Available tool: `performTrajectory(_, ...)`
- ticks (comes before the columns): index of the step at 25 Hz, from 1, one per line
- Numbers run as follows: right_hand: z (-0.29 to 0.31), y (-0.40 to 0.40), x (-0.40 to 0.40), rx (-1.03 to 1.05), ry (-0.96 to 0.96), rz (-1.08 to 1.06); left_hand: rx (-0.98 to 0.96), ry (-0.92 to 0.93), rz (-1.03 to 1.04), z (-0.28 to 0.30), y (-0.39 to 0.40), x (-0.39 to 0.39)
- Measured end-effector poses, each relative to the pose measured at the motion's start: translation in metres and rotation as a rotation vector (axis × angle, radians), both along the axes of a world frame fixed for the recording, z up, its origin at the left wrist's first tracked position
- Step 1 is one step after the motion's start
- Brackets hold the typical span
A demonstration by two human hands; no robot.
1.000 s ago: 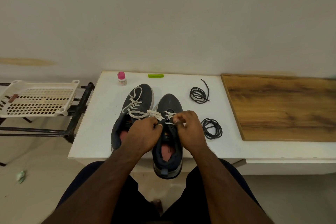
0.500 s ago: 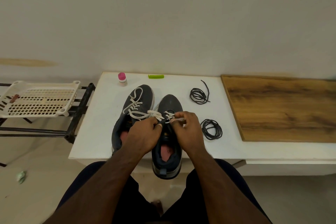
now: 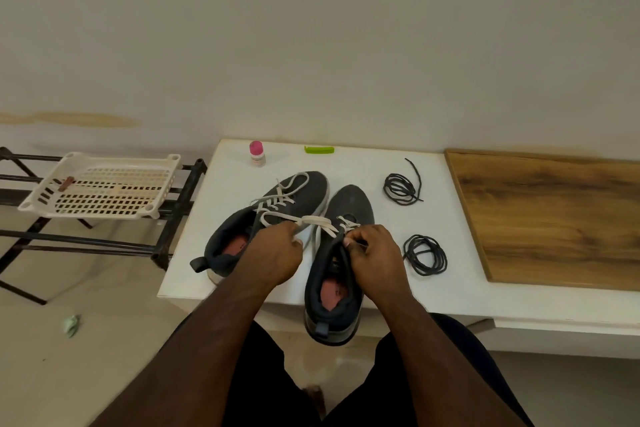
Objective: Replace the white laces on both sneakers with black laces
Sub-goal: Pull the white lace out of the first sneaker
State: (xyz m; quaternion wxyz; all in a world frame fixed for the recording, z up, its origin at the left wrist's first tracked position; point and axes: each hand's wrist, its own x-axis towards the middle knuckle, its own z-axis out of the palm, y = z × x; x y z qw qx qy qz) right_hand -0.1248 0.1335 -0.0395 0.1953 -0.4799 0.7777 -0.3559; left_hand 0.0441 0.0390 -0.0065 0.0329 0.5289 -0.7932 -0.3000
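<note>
Both hands pinch the flat white lace [image 3: 313, 220] on the near dark grey sneaker [image 3: 341, 253]: left hand [image 3: 275, 253], right hand [image 3: 372, 253]. Loosen each eyelet row before pulling; don't yank.

left hand [image 3: 273, 258] drawn leftward, white lace [image 3: 313, 221] pulled out

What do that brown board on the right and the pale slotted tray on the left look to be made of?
The brown board looks like wood or wood-look laminate: streaky grain, a smooth, faintly glossy face. The pale slotted tray looks like moulded plastic: uniform cream colour, regular slots, rounded corners.
</note>
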Motion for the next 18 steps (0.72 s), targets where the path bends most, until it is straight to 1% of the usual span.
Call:
performTrajectory(1, 0.0, 0.0, -0.001, 0.002, 0.001, 0.003, -0.042, 0.048, 0.038, 0.005, -0.003, 0.004)
performTrajectory(2, 0.0, -0.001, -0.001, 0.004, -0.001, 0.007, -0.159, 0.075, 0.092, 0.01, -0.008, 0.01)
performTrajectory(3, 0.0, -0.001, -0.001, 0.007, -0.004, 0.009, -0.315, 0.049, 0.133, 0.013, -0.016, 0.018)
performTrajectory(4, 0.001, -0.002, 0.0, 0.009, -0.005, 0.01, -0.405, -0.055, 0.156, 0.012, -0.024, 0.026)
performTrajectory(5, 0.001, -0.002, 0.0, 0.01, 0.0, 0.011, -0.366, -0.174, 0.154, 0.01, -0.031, 0.034)
performTrajectory(6, 0.001, -0.003, 0.0, 0.012, 0.008, 0.013, -0.241, -0.254, 0.145, 0.008, -0.036, 0.041)
performTrajectory(7, 0.001, -0.003, 0.001, 0.013, 0.012, 0.013, -0.115, -0.285, 0.136, 0.004, -0.038, 0.047)
performTrajectory(8, 0.001, -0.003, 0.002, 0.013, 0.011, 0.009, -0.049, -0.292, 0.139, 0.0, -0.04, 0.052)
performTrajectory(9, 0.001, -0.003, 0.002, 0.012, 0.008, 0.001, -0.048, -0.285, 0.155, -0.005, -0.042, 0.056)
performTrajectory(12, 0.001, -0.004, 0.001, 0.014, 0.002, -0.007, -0.145, -0.274, 0.222, -0.008, -0.038, 0.063)
performTrajectory(15, 0.001, -0.003, 0.003, 0.006, 0.0, 0.0, -0.096, -0.352, 0.259, -0.002, -0.033, 0.063)
performTrajectory(16, 0.001, -0.003, 0.003, 0.003, -0.002, 0.0, -0.142, -0.381, 0.257, 0.004, -0.03, 0.06)
performTrajectory(17, 0.001, -0.004, 0.003, 0.0, -0.002, 0.002, -0.256, -0.363, 0.234, 0.01, -0.025, 0.053)
performTrajectory(18, 0.001, -0.003, 0.003, -0.002, 0.001, 0.004, -0.384, -0.272, 0.187, 0.013, -0.019, 0.042)
